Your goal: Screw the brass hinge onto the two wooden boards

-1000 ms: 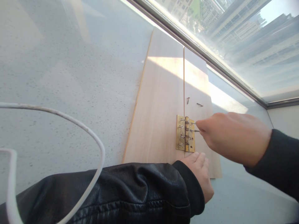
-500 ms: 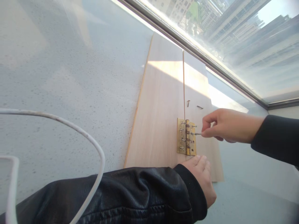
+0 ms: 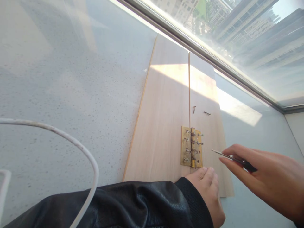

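— Hinge (image 3: 192,151)? It sat across the seam of two boards (image 3: 166,120).
— Right hand (image 3: 266,180) pinched a screwdriver (image 3: 228,156) just beside; left hand (image 3: 209,193), fingers together, pressed the boards.

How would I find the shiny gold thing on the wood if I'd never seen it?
Look below the big window for two pale wooden boards lying side by side on the grey speckled counter. Follow the seam between them toward the near end: the brass hinge straddles it, just above the left hand. It is the only gold, flat plate there, studded with small silver screws.
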Motion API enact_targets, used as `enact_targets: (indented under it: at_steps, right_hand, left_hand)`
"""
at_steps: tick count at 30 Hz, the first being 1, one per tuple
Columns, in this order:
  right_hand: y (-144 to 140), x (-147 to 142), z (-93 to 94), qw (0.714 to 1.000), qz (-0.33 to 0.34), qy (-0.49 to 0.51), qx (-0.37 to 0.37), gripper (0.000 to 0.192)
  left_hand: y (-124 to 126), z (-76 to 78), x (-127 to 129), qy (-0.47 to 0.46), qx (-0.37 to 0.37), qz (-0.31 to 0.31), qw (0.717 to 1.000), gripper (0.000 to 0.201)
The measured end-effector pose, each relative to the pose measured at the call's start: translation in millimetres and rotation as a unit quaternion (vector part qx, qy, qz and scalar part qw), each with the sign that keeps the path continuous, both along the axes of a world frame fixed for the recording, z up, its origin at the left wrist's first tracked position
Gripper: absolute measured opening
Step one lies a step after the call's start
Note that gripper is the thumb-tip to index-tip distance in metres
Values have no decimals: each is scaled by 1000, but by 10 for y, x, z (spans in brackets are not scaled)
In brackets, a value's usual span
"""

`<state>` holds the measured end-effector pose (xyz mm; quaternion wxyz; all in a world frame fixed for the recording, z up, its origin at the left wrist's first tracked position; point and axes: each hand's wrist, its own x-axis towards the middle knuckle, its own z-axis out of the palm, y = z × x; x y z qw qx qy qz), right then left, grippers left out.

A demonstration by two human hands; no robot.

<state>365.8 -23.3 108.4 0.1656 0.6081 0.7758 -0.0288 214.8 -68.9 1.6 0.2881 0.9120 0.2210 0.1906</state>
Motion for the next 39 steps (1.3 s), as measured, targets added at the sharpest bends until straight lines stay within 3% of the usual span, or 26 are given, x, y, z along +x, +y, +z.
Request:
enact_targets:
  at_steps: [2,4,7,12,17,21,25,34,39]
  right_hand:
    - [16,-29,-114,989,-79,122,-8,32]
    - [21,-79,-228,960,-155,233,21,35]
    - [-23,-80,-329,929,-197,306,60,36]
    - [-95,6,-276,964,-58,238,100,19]
    - [22,-108,-137,979,88,143,119,22]
    - [117,-242,-79,987,125,39,96,26]
    - [169,-347,-11,984,162,-22,65,27]
    - [284,-475,115,983,150,-106,7,21]
    - [289,-527,68,959,264,-87,62,22]
  left_hand:
    - [-21,-28,13,-13,27,21,999,47]
    - [-56,-79,38,-49,73,56,995,43]
    - [-105,-160,76,-110,137,133,975,34]
    - [-122,-200,78,-147,189,170,956,22]
    - [-134,-222,47,-145,202,157,956,22]
    - [-114,-213,21,-129,214,127,960,23]
    - [-80,-176,14,-129,214,136,959,23]
    - [-104,-210,75,-112,183,122,969,34]
    - [-73,-176,54,-88,161,89,979,35]
